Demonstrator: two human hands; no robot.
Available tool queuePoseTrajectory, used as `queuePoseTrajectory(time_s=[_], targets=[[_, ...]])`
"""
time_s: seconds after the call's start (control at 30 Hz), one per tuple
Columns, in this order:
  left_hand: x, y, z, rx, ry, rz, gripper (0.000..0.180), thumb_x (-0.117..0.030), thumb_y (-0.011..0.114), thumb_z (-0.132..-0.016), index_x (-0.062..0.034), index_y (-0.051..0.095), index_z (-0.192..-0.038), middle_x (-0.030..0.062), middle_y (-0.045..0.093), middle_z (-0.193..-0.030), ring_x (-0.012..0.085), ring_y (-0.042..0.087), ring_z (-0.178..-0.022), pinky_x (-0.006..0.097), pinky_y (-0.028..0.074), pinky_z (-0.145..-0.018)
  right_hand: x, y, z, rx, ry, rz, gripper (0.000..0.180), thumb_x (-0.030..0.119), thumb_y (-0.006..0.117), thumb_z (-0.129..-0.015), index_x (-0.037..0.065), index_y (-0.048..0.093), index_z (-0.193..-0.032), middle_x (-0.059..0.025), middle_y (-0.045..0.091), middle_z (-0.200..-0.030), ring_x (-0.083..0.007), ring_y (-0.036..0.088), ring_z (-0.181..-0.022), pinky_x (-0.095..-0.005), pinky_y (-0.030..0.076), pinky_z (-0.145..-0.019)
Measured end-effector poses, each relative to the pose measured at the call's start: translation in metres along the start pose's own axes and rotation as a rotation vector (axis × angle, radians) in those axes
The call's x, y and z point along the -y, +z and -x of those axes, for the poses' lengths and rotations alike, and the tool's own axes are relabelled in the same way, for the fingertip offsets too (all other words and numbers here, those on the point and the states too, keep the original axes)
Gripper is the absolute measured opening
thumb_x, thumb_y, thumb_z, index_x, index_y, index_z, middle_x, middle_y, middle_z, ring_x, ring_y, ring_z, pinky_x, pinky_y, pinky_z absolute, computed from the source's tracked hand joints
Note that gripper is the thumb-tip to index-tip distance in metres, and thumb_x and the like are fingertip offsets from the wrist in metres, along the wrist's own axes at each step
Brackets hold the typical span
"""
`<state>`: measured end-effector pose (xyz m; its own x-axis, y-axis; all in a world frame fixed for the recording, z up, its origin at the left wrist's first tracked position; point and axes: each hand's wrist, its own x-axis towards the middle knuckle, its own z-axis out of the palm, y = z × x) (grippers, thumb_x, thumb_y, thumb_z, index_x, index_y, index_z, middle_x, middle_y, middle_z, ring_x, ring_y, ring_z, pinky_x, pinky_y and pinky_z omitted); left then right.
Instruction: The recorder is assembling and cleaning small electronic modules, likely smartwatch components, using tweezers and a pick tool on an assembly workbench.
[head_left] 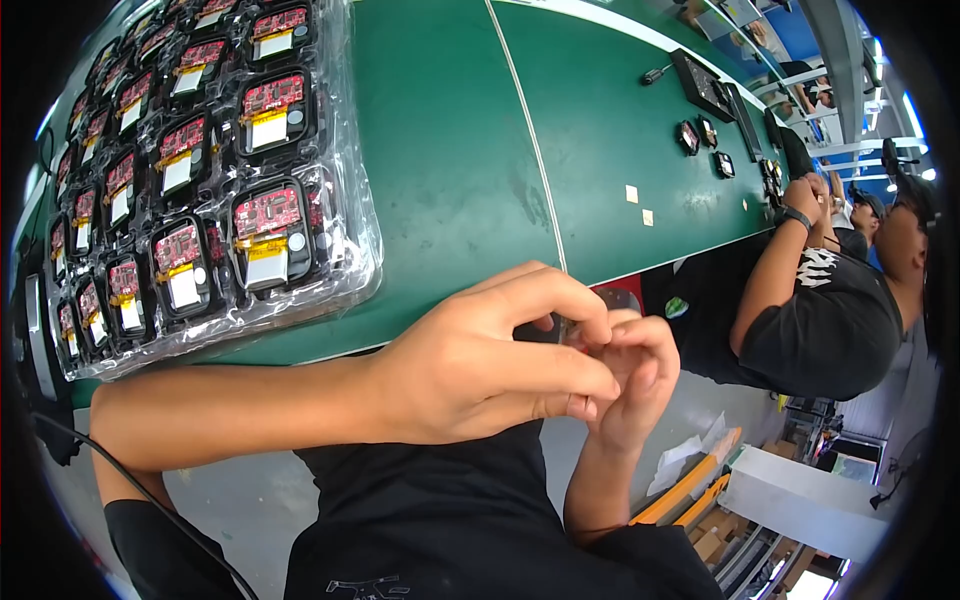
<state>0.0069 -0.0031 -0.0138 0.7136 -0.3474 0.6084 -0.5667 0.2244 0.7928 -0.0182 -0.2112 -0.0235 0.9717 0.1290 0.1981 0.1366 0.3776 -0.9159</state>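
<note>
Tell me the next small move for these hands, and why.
Perhaps shift the left hand and right hand over the green table: they seem to sit in front of its near edge, and anything small hidden between the fingers could drop.

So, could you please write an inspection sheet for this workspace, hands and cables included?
Surface: green table, crossed by a pale strip.
Job's things: clear plastic tray of open black gadgets with red circuit boards, at left.
Clutter: two pale squares and small dark gadgets, farther right.
Hands: left hand and right hand close together, fingers bent; anything held is unclear.
Cables: black cable by the left arm.
Surroundings: co-worker in black at right; grey floor.
</note>
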Motion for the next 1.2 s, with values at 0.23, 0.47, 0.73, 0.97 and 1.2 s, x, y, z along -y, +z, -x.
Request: queuePoseTrajectory(time_s=[0.23, 0.47, 0.73, 0.97, 1.2], targets=[[-0.005, -0.002, 0.001, 0.015, -0.038, -0.061, 0.033, -0.016, 0.085, -0.076, -0.0128, 0.078, -0.109, 0.0106, 0.06, -0.117, 0.0239, 0.06, -0.102, 0.033, 0.051, -0.08, 0.026, 0.013, -0.013, 0.354, -0.174, 0.488, 0.03, 0.02, 0.074, -0.093, -0.006, 0.067, -0.104, -0.0137, 0.07, -0.091, -0.0198, 0.068, -0.078, -0.0305, 0.055, -0.069], [-0.008, -0.004, 0.001, -0.026, -0.196, -0.034, 0.05, -0.022, 0.076, -0.09, -0.0029, 0.059, -0.133, 0.0139, 0.059, -0.121, 0.0252, 0.059, -0.108, 0.034, 0.048, -0.093, 0.033, -0.013, -0.064, -0.289, -0.049, 0.912, 0.018, 0.008, 0.063, -0.098, -0.003, 0.064, -0.112, -0.0086, 0.061, -0.08, -0.0113, 0.06, -0.069, -0.0241, 0.047, -0.065], [-0.01, -0.003, -0.001, 0.092, -0.219, -0.032, 0.017, -0.016, 0.064, -0.097, -0.0027, 0.065, -0.108, 0.0111, 0.062, -0.109, 0.0285, 0.063, -0.098, 0.036, 0.052, -0.084, 0.046, -0.17, -0.219, -0.295, -0.09, 1.455, 0.04, 0.024, 0.052, -0.106, 0.0, 0.055, -0.138, -0.0193, 0.063, -0.13, -0.0285, 0.06, -0.122, -0.0357, 0.043, -0.104], [-0.003, 0.0, 0.006, 0.123, -0.174, -0.08, 0.018, -0.022, 0.061, -0.098, -0.0055, 0.066, -0.103, 0.0093, 0.061, -0.103, 0.0312, 0.064, -0.091, 0.041, 0.052, -0.077, 0.009, -0.089, -0.202, 0.066, -0.123, 1.44, 0.037, 0.016, 0.05, -0.105, -0.002, 0.056, -0.136, -0.0207, 0.053, -0.143, -0.032, 0.052, -0.133, -0.0338, 0.037, -0.111], [-0.004, 0.003, 0.006, 0.17, -0.181, -0.099, 0.019, -0.023, 0.058, -0.1, -0.0056, 0.065, -0.104, 0.0089, 0.06, -0.101, 0.0308, 0.063, -0.089, 0.043, 0.051, -0.077, -0.007, 0.046, -0.138, 0.448, -0.255, 1.462, 0.043, 0.013, 0.059, -0.099, 0.007, 0.055, -0.141, -0.0209, 0.044, -0.152, -0.0428, 0.036, -0.143, -0.0482, 0.029, -0.117]])
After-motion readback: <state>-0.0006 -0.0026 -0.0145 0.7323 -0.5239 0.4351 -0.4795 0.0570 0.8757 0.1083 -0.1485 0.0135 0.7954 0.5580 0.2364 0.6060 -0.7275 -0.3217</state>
